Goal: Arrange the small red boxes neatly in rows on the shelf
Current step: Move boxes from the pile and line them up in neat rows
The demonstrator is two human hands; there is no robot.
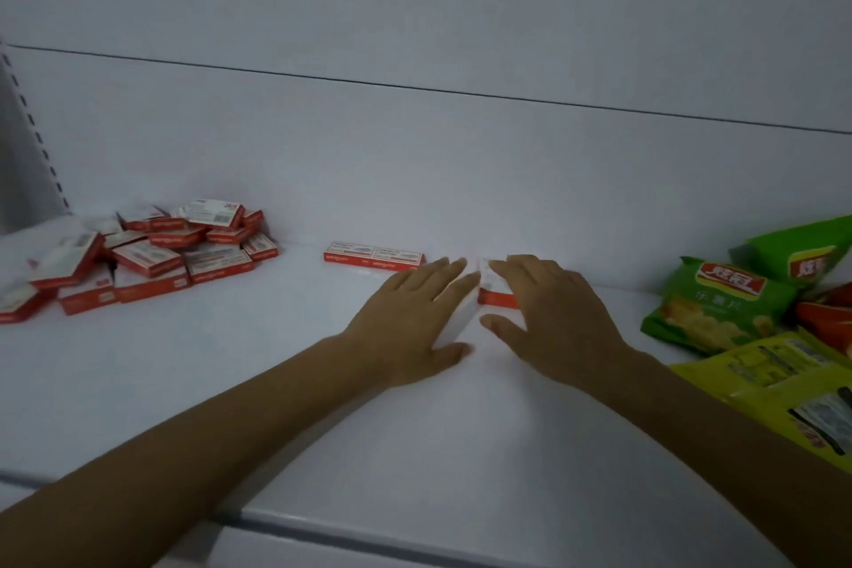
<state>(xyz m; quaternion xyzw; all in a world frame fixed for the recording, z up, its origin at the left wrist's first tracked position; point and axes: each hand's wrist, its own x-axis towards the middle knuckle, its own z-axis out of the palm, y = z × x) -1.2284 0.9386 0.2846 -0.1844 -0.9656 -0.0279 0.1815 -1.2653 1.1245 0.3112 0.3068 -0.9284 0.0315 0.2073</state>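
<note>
A loose heap of several small red boxes (152, 256) lies at the left of the white shelf (276, 360). Two red boxes (373, 259) sit end to end against the back wall. My left hand (410, 318) and my right hand (548, 314) lie flat with straight fingers on red boxes in the middle of the shelf. One box's red edge (497, 298) shows between the hands, and a pale box face (456, 318) shows under my left fingers. The rest of those boxes is hidden beneath my palms.
Green snack bags (719, 304) and yellow-green bags (793, 387) crowd the right end of the shelf. The white back wall (461, 175) stands just behind the boxes. A slotted upright (32, 125) runs at the far left. The shelf's front edge (322, 535) is near me.
</note>
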